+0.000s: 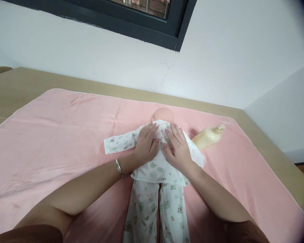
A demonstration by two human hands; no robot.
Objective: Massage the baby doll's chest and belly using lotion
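A baby doll point(163, 114) lies on a pink blanket, its bald head toward the wall. It wears a white patterned top point(157, 170) and matching trousers point(147, 206). My left hand point(147, 143) rests flat on the upper left of the top, fingers stretched out. On the upper right lies my right hand point(178, 148), its fingers spread and pointing toward the head. Both palms press on the cloth, and the thumbs point at each other with a small gap. One sleeve point(120, 141) extends to the left. The doll's face is not visible.
The pink blanket point(66, 145) covers most of the wooden table point(53, 77). A cream pump bottle point(209, 136) stands to the right of the doll. Behind the table rises a white wall point(116, 60) with a dark-framed window point(142, 30).
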